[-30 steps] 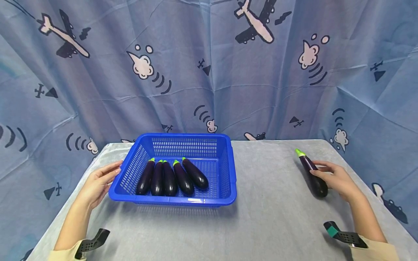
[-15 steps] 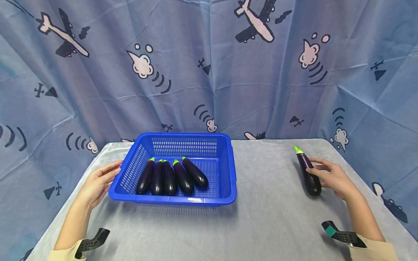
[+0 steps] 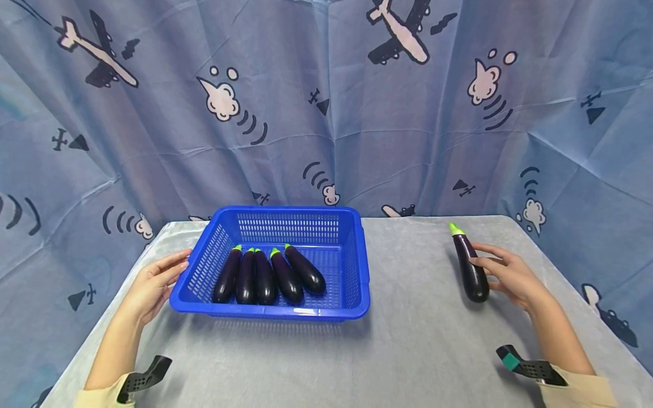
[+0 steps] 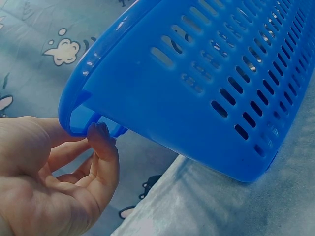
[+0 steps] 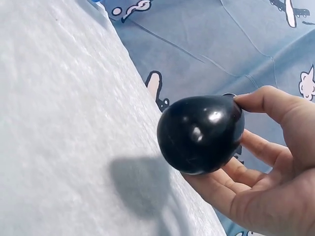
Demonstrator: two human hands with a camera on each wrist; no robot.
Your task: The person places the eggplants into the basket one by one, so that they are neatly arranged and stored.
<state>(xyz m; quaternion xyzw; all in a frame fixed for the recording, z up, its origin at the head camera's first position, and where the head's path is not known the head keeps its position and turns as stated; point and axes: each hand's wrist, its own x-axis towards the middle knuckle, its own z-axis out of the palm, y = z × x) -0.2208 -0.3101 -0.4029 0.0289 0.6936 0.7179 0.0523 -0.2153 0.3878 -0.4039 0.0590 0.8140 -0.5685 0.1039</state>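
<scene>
At the right side of the head view, my right hand (image 3: 512,279) grips a dark purple eggplant (image 3: 470,271) with a bright green stem end. The right wrist view looks onto the rounded bottom of this eggplant (image 5: 197,136), thumb on one side and fingers on the other; its shadow falls apart from it on the cloth. My left hand (image 3: 155,288) pinches the left rim of a blue plastic basket (image 3: 265,310) with slotted walls. Close up in the left wrist view, thumb and fingers hold the rim of the basket (image 4: 128,98). Several eggplants (image 3: 265,280) lie side by side inside it.
A light grey cloth (image 3: 408,340) covers the table under the basket. Behind and at both sides hangs a blue curtain (image 3: 285,113) printed with planes and clouds. Black camera bands (image 3: 535,368) sit at both wrists.
My right hand has moved left across the table with the eggplant, which now stands a little higher in the view and more upright. The left hand and the basket have stayed put.
</scene>
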